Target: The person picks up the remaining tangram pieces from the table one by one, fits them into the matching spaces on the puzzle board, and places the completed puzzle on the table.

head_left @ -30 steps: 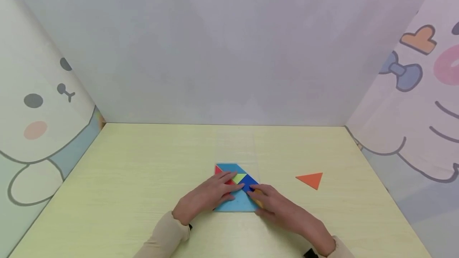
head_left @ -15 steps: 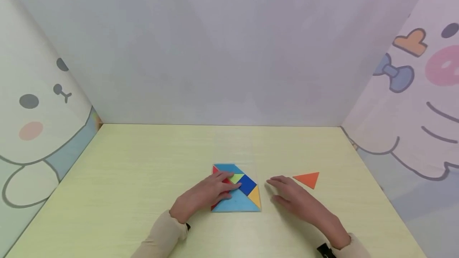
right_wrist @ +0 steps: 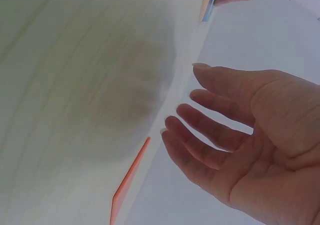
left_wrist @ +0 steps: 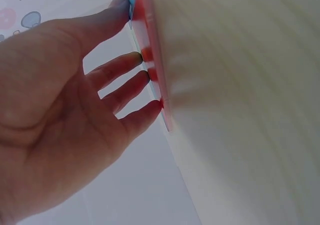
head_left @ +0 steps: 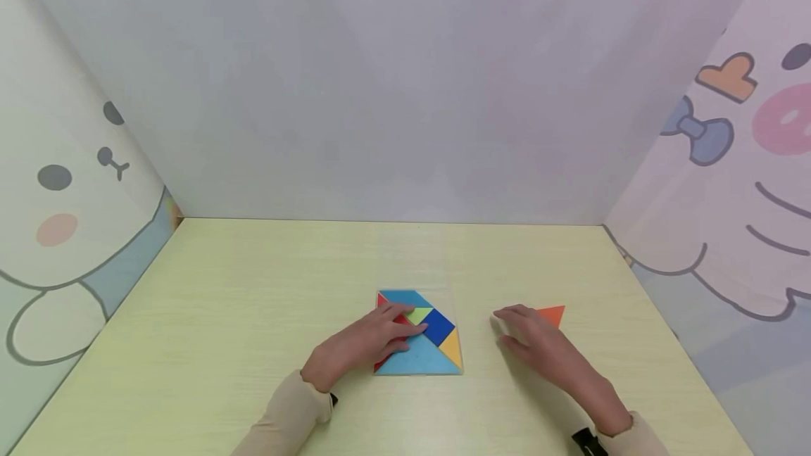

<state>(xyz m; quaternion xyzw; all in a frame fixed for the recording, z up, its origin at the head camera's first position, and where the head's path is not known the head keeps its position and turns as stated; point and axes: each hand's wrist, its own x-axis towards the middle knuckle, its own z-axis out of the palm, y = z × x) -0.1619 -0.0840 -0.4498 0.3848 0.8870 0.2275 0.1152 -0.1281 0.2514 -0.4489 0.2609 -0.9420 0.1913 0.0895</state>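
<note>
Flat tangram pieces lie together in a clear tray at the middle of the table: a red triangle (left_wrist: 143, 30), a light blue triangle (head_left: 418, 361), a dark blue square (head_left: 439, 328), a small lime triangle (head_left: 419, 315), a yellow triangle (head_left: 453, 349) and a blue piece (head_left: 404, 297) along the top. My left hand (head_left: 364, 345) rests its fingertips on these pieces and covers much of the red one. Off to their right, my right hand (head_left: 546, 345) hovers above the table with loosely bent fingers and holds nothing. An orange triangle (head_left: 554, 315) lies partly hidden behind it.
The pieces lie on a pale wood-grain table (head_left: 253, 280). A grey-white backdrop (head_left: 393, 90) stands along its far edge. Panels with cartoon animals flank the left side (head_left: 82, 125) and the right side (head_left: 716, 231).
My right hand has lifted off the yellow triangle and moved right, to the orange triangle, which it now partly hides. My left hand has stayed on the pieces.
</note>
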